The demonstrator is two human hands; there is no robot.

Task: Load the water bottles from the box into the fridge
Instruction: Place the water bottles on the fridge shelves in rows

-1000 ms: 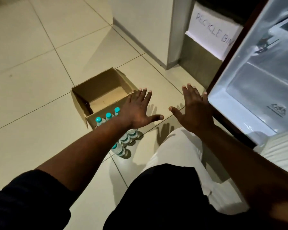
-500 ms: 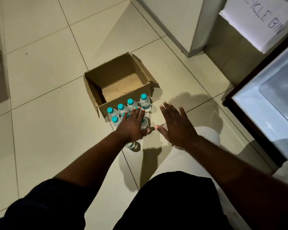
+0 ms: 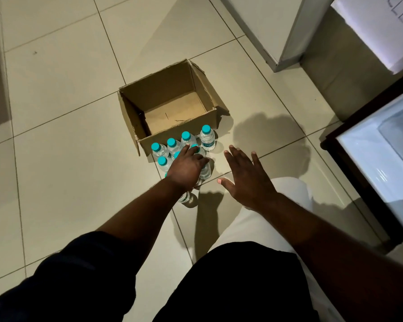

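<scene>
An open cardboard box (image 3: 135,117) sits on the tiled floor with nothing inside it. Several small clear water bottles with teal caps (image 3: 207,139) stand clustered on the floor against the box's near side. My left hand (image 3: 186,168) is down on this cluster, its fingers curled over the top of one water bottle (image 3: 205,170). Another bottle (image 3: 185,197) shows partly under my wrist. My right hand (image 3: 247,180) hovers just right of the bottles, fingers spread, holding nothing. The open fridge (image 3: 372,163) glows at the right edge.
A white cabinet (image 3: 277,29) stands at the back right. Beside it is a bin with a handwritten paper sign (image 3: 377,29). My knee in light trousers (image 3: 254,228) is below my right hand. The fridge's dark frame (image 3: 342,163) runs along the floor.
Both hands have dropped lower and left toward the bottles. My left hand went from spread flat to curled over one bottle. The view has tilted down, away from the fridge.
</scene>
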